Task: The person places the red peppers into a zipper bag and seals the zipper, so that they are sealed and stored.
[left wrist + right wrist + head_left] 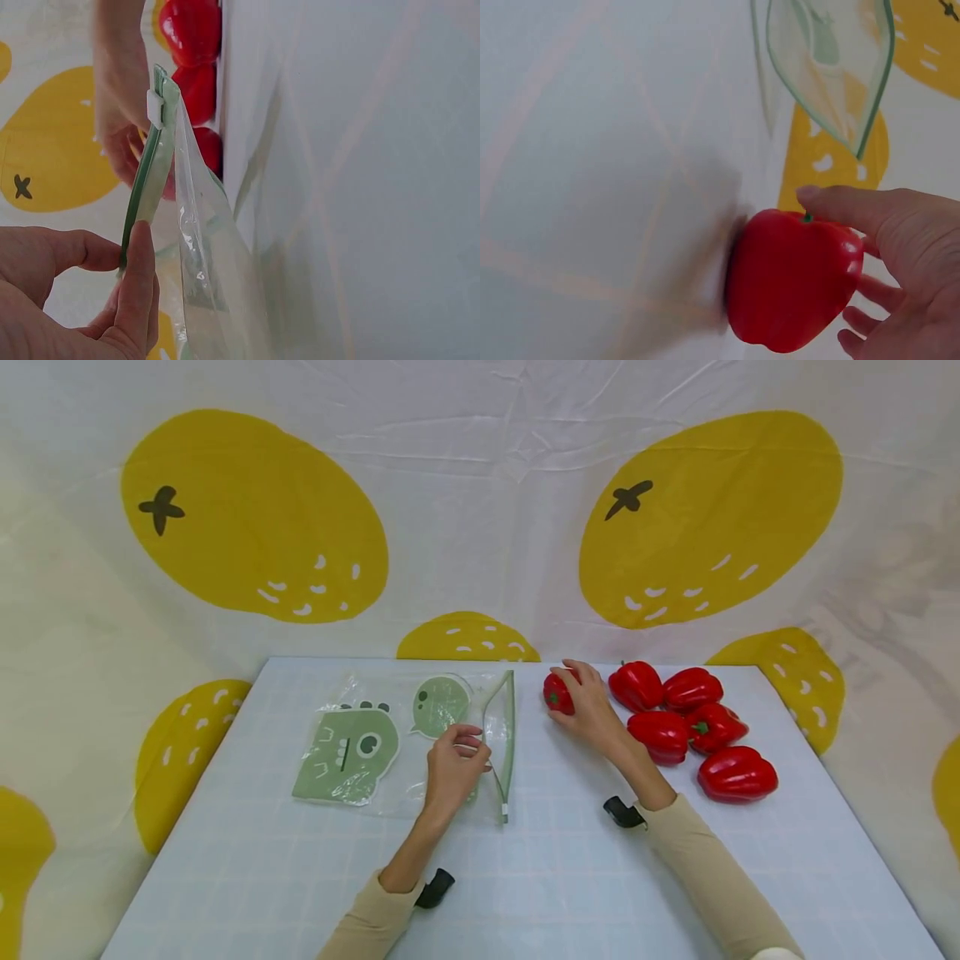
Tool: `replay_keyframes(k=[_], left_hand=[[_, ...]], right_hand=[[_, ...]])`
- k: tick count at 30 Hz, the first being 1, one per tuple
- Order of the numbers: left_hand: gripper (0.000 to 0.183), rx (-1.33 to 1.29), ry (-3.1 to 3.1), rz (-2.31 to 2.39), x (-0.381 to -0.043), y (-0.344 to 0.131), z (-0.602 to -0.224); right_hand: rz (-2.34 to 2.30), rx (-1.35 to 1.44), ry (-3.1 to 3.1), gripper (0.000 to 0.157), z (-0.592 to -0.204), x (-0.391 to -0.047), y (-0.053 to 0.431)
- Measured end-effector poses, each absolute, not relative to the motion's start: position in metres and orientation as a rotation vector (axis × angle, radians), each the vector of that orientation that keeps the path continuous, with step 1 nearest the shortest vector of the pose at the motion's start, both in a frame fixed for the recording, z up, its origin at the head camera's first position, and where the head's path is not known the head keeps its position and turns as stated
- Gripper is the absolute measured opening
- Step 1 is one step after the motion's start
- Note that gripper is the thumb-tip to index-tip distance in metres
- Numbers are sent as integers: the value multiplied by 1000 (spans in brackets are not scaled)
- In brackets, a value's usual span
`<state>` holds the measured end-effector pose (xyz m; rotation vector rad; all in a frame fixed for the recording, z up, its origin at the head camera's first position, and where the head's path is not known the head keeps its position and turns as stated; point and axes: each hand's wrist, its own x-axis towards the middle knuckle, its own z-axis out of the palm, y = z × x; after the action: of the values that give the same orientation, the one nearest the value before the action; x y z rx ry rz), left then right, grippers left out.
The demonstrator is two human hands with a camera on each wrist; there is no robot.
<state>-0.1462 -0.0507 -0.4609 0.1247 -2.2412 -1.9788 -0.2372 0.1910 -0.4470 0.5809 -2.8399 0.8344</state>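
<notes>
A clear zip bag [509,760] with green dinosaur prints lies on the table, its mouth parted toward the right. My left hand [454,770] pinches the bag's green zip edge [139,180] between thumb and fingers, lifting that side. A white slider [154,109] sits near one end of the zip. To the right of the bag, my right hand [594,708] holds a red bell pepper [795,281], thumb by its green stem and fingers partly hidden behind it. The pepper is at the table's surface or just off it; I cannot tell which.
Several more red bell peppers [657,737] lie grouped to the right of my right hand, one [738,774] closer to the front. Behind the pale table [525,893] hangs a white cloth [480,527] with yellow fruit shapes. A black camera [435,889] is on each wrist.
</notes>
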Motion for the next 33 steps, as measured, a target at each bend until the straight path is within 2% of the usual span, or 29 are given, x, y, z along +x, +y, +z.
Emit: replay_keyframes(k=[11,18,24,33], left_hand=[[22,118,-2269,-1945,-144,-50,-459],[20,131,-2287,-1941,-145,-50,-460],[21,118,-2286,-1930,-145,-49,-459],[21,117,-2275,-1931,-146,-50,-460]], right_hand=[[868,581,-2907,88,-451,-241,197],[831,698,-2900,81,-445,-240,204],[790,617,-2957,84,-439,-241,208],[820,557,-2983,82,-436,-241,207]])
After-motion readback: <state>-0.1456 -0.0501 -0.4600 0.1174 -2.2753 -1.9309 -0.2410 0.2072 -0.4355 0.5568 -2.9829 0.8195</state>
